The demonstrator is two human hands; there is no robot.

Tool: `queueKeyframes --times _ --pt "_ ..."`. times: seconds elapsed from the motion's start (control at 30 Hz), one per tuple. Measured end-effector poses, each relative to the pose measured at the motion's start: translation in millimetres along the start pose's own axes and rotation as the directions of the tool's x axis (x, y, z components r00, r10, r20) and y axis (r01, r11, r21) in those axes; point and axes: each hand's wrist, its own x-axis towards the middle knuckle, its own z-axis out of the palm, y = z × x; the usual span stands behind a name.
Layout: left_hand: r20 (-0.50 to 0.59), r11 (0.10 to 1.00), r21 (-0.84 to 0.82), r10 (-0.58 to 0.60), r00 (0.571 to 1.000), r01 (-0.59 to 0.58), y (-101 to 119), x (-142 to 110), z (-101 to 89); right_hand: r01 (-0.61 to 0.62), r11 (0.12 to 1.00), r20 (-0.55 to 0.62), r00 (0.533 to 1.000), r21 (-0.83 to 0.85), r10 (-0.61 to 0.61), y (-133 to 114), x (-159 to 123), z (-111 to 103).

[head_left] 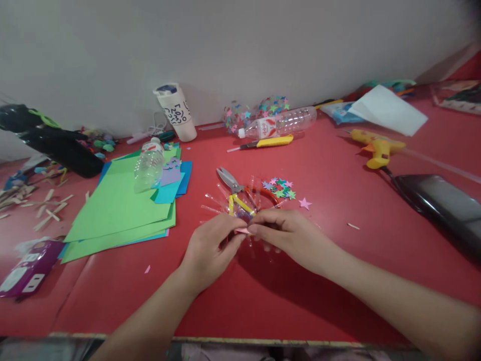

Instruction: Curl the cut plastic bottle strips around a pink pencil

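Over the red table, the fingertips of my left hand (214,248) and my right hand (287,235) meet, both pinching a small pink paper piece (242,230). Its full shape is hidden by the fingers. Just behind and partly under my hands is a clear cut plastic piece with strips (214,208) spreading outward; yellow parts (244,204) show near its middle. Scissors (229,178) with orange-red handles lie behind it, blades pointing away to the left. Beyond my right hand sits a pile of coloured stars (280,187), with one pink star (305,203) apart.
Green paper sheets (120,205) lie left, with a clear bottle (149,165) on them. Behind are a white tumbler (176,111), a lying plastic bottle (281,124) and a yellow cutter (274,142). A yellow glue gun (378,146) and black case (443,205) are right.
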Motion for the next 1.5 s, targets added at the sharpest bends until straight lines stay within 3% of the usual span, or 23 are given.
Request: queueKeyframes --times 0.1,0.2,0.27,0.33,0.43,0.5,0.57,0.67,0.8,0.93,1.07,1.2,1.5 --pt "-0.004 0.985 0.095 0.148 0.989 -0.147 -1.8 -0.5 -2.6 0.016 1.0 -0.001 1.0 -0.01 -0.016 -0.4 0.3 -0.8" --pt "-0.031 0.98 0.101 0.177 0.984 -0.173 -2.0 -0.9 -2.7 0.01 1.0 0.008 1.0 -0.014 -0.01 -1.1 1.2 -2.6" --pt "-0.067 0.997 0.002 0.075 0.995 -0.075 -0.5 -1.5 -1.3 0.01 1.0 -0.008 1.0 -0.019 -0.01 -1.9 1.5 -3.7" --pt "-0.084 0.972 -0.211 -0.122 0.989 0.102 2.4 -1.6 0.7 0.028 0.999 -0.046 0.998 -0.043 -0.03 -2.9 1.1 -4.1" --pt "0.004 0.788 -0.525 -0.375 0.927 0.321 8.3 0.1 3.3 0.103 0.987 -0.119 0.986 -0.12 -0.118 -4.4 -0.5 -2.8" --pt "0.083 0.69 -0.603 -0.444 0.892 0.4 12.0 2.1 4.2 0.141 0.976 -0.167 0.972 -0.164 -0.168 -5.1 -1.8 -1.0" --pt "0.13 0.654 -0.616 -0.465 0.876 0.439 14.5 3.6 4.6 0.145 0.974 -0.199 0.963 -0.176 -0.18 -5.4 -2.5 0.8" --pt "0.149 0.687 -0.582 -0.437 0.887 0.436 15.2 4.5 5.9 0.101 0.987 -0.191 0.974 -0.125 -0.124 -5.0 -2.6 2.3" --pt "0.056 0.819 -0.459 -0.36 0.931 0.344 13.8 4.0 8.4 -0.027 0.997 -0.088 0.996 0.078 0.034 -3.1 -2.2 2.5" --pt "-0.032 0.935 -0.273 -0.244 0.969 0.227 12.8 1.5 9.3 -0.151 0.954 0.021 0.988 0.261 0.151 -2.5 -1.2 0.8" --pt "-0.072 0.981 -0.146 -0.138 0.988 0.126 10.7 -0.8 8.7 -0.226 0.917 0.084 0.974 0.328 0.21 -3.9 -0.6 -2.6" --pt "-0.092 0.985 -0.116 -0.141 0.986 0.13 9.2 0.6 8.2 -0.193 0.927 0.089 0.981 0.32 0.174 -3.7 -1.5 -3.5" --pt "-0.116 0.981 -0.142 -0.147 0.982 0.13 11.1 3.8 6.9 -0.018 0.99 -0.031 0.999 0.14 0.023 -1.8 -4.0 -0.9"
